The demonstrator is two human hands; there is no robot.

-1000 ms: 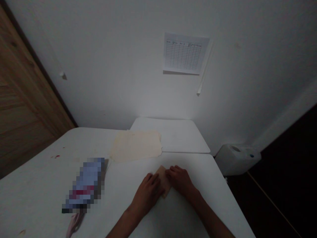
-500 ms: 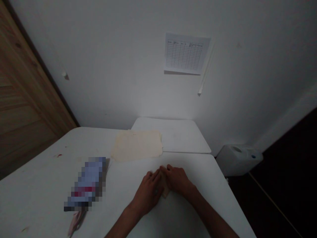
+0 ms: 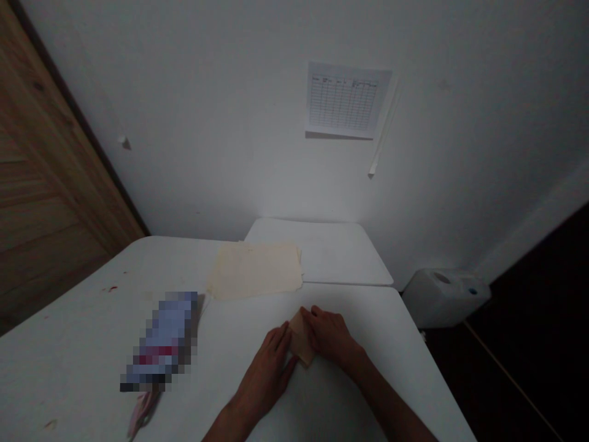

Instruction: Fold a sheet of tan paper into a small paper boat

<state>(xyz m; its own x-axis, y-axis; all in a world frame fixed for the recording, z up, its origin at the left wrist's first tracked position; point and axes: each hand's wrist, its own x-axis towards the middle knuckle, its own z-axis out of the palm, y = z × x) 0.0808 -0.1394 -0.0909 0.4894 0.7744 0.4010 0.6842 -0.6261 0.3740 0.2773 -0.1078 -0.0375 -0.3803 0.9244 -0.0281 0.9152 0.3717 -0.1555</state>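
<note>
A small folded piece of tan paper [image 3: 301,339] lies on the white table between my hands, with one corner pointing toward me and one away. My left hand [image 3: 271,359] grips its left side, fingers at the upper left edge and thumb near the lower corner. On the opposite side, my right hand [image 3: 332,331] has its fingers curled and pressed onto the paper's right edge and top corner. The far right part of the paper is hidden under those fingers.
Beyond my hands lies a cream sheet with ragged edges [image 3: 257,270], partly over a white board [image 3: 345,252]. A pixelated blue item [image 3: 168,337] with a pink strap [image 3: 143,405] is at left. A white plastic container [image 3: 448,301] stands right of the table [image 3: 391,344].
My left hand has drawn back slightly to the left and toward me, exposing more of the folded paper. My right hand stays nearly in place.
</note>
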